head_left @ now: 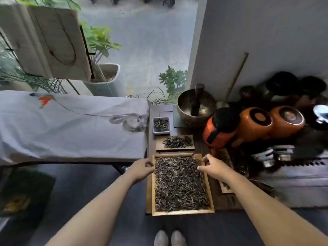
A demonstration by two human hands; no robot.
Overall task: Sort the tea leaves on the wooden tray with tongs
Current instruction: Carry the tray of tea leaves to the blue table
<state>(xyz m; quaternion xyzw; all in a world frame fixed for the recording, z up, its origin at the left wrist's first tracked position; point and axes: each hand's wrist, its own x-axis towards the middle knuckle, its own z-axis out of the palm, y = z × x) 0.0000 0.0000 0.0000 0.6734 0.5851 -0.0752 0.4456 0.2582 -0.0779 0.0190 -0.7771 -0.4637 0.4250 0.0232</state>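
So my left hand (pixel 142 168) had its fingers curled over the left rim of the big rectangular wooden tray (pixel 182 212), and my right hand (pixel 212 167) gripped the right rim near the far corner. The dark dried tea leaves (pixel 180 183) filled that tray on the low dark wooden table (pixel 224 201). Beyond it sat a smaller flat wooden board (pixel 174 147) with a leaf pile, then a small white rectangular dish (pixel 161 125).

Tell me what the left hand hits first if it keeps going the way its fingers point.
The left hand points right, so it would likely meet the tea leaves in the wooden tray first.
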